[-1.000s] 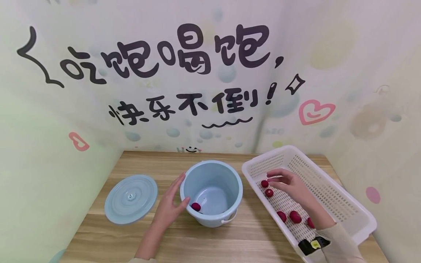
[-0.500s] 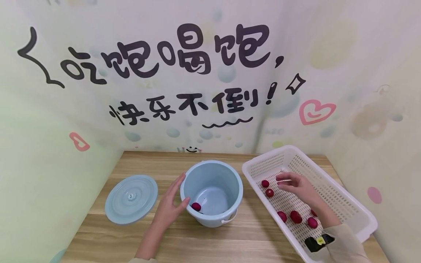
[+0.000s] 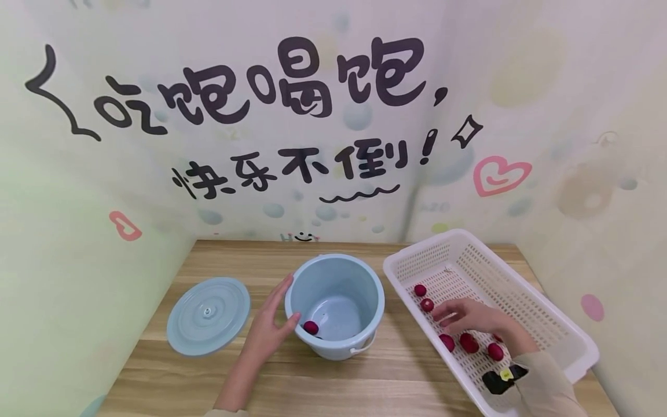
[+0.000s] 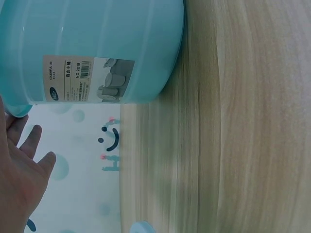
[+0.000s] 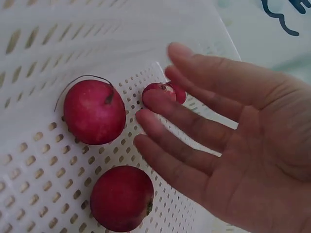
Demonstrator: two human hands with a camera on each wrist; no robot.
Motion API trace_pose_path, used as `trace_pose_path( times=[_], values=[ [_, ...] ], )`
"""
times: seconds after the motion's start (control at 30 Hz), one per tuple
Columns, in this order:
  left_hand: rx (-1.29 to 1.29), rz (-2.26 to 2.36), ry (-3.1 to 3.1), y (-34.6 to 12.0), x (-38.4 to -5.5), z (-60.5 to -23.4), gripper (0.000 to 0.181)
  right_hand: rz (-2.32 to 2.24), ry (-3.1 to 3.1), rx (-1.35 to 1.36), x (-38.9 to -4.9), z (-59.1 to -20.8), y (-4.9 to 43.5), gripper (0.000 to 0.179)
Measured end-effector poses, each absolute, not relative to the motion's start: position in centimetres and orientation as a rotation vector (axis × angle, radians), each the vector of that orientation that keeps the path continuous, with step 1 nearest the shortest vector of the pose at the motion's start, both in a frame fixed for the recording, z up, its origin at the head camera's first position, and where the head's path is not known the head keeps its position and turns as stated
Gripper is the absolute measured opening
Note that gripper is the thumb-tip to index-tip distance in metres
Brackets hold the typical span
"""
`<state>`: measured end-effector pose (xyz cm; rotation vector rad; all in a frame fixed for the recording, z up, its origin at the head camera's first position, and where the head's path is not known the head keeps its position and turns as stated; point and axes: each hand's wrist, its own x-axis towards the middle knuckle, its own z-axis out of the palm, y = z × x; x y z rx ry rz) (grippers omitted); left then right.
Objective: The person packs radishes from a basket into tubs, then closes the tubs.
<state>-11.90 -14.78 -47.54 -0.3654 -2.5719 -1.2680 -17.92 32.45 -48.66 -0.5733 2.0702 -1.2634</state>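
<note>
A light blue bucket point(image 3: 333, 348) stands upright on the table, with one red radish point(image 3: 310, 328) in view at its bottom. My left hand point(image 3: 268, 327) rests on the bucket's left side, thumb at the rim; in the left wrist view its fingers look spread and mostly straight. Over the white basket point(image 3: 513, 301) hovers my right hand point(image 3: 471, 317), fingers apart and slightly bent, holding nothing. Several red radishes lie on the basket floor. Two of them, a radish with a thin root point(image 5: 95, 111) and a darker radish point(image 5: 121, 199), sit just beyond my right fingertips.
A round blue lid point(image 3: 208, 315) lies flat at the left of the wooden table point(image 3: 375, 382). The bucket's white handle point(image 3: 365, 346) hangs down at its front right. A printed wall point(image 3: 312, 191) closes off the back, and the basket's raised sides surround the radishes.
My right hand first drew back rightward from the far radishes with nothing in it, then came down nearer to the closer ones. My left hand has stayed at the bucket.
</note>
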Motion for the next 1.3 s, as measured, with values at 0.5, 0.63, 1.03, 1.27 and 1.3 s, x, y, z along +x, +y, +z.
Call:
trace_pose_path(
  times=[0.5, 0.63, 1.03, 1.27, 1.3],
  values=[
    [-0.376, -1.273, -2.565, -14.7, -12.0, -47.9, 0.071, -1.039, 2.103, -0.543, -18.0, -49.6, 31.5, 0.029],
    [-0.378, -1.269, -2.561, -14.7, -12.0, -47.9, 0.072, -0.988, 2.144, -0.528, -17.9, -49.5, 31.2, 0.022],
    [-0.363, -1.258, -2.578, -14.8, -12.0, -47.8, 0.071, -0.967, 2.235, -0.517, -18.1, -49.5, 31.4, 0.021],
    [-0.356, -1.267, -2.584, -14.9, -11.9, -47.8, 0.072, -1.082, 2.235, -0.621, -18.4, -48.6, 31.7, 0.025],
    [-0.354, -1.270, -2.586, -14.9, -11.9, -47.8, 0.072, -1.095, 2.235, -0.638, -18.4, -48.4, 31.8, 0.025]
  ],
)
